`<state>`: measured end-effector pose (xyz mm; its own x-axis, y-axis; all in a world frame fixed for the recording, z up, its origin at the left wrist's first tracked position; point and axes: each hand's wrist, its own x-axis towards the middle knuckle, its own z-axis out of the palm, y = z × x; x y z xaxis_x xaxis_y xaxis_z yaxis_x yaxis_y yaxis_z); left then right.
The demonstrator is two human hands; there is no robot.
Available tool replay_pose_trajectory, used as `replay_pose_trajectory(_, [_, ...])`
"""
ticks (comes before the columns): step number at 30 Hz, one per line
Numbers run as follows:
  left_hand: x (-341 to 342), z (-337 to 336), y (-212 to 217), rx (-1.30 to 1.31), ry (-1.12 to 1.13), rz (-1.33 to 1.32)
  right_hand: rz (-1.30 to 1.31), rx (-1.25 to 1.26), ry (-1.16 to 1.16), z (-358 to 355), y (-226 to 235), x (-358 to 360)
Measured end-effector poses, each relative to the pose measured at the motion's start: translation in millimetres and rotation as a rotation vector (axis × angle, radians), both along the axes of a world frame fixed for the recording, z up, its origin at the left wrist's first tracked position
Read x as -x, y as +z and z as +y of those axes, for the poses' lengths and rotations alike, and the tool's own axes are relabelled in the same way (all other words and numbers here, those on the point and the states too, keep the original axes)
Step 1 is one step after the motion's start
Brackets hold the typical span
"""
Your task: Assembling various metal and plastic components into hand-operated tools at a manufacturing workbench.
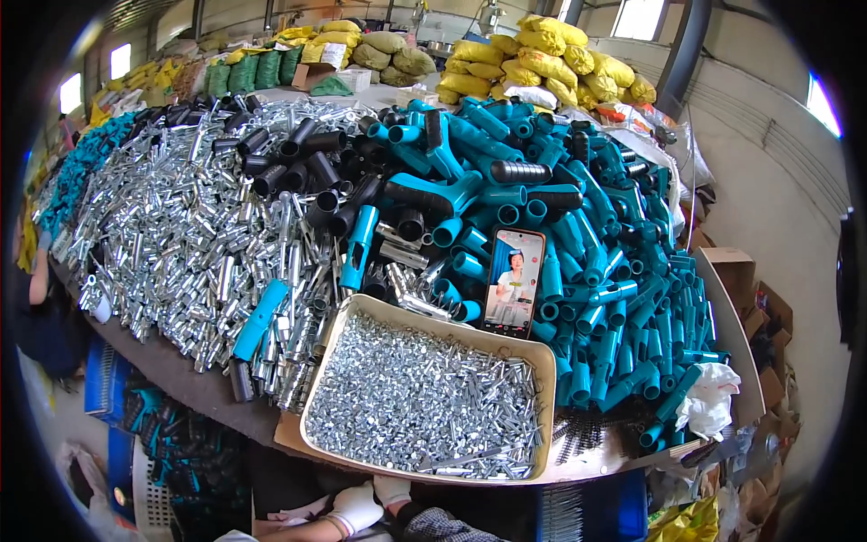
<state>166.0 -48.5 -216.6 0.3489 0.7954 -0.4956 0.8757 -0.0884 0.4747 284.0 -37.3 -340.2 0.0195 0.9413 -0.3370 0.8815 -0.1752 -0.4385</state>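
Both my hands wear white gloves and sit close together at the lower edge, just below the table's front edge. My left hand [358, 508] is bent at the wrist, beside my right hand [392, 490], which is partly hidden under the table's rim. The fingers of both are turned away or covered, so what they hold, if anything, does not show. Right above them stands a cream tray [547, 388] filled with small shiny metal pins. A phone [515, 282] leans upright behind the tray, its screen lit with a picture of a person.
Loose silver metal tubes [181, 262] heap the table's left; teal plastic handles [623, 298] pile on the right, black tubes [307, 154] between. Crumpled white plastic [709, 402] lies at the right edge. Blue crates [591, 510] stand below. Another person's arm [40, 271] shows far left.
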Motion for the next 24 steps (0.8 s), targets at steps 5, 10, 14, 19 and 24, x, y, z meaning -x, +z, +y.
replay_pose_trajectory(5, [14, 19, 15, 0.012, -0.124, -0.106, -0.022, -0.251, 0.307, 18, 53, -14])
replay_pose_trajectory(10, [-4, 5, 4, 0.051, 0.006, -0.075, -0.165, -0.233, 0.112, -2, 44, 0])
replay_pose_trajectory(14, [-4, 12, 11, 0.130, -0.099, -0.009, -0.090, -0.237, 0.147, 3, 15, -10])
replay_pose_trajectory(19, [8, 19, 30, 0.115, -0.125, -0.120, 0.022, -0.339, 0.191, 13, 48, -17])
replay_pose_trajectory(24, [1, 11, 2, 0.054, -0.077, -0.124, -0.090, -0.076, 0.192, 8, 48, -7])
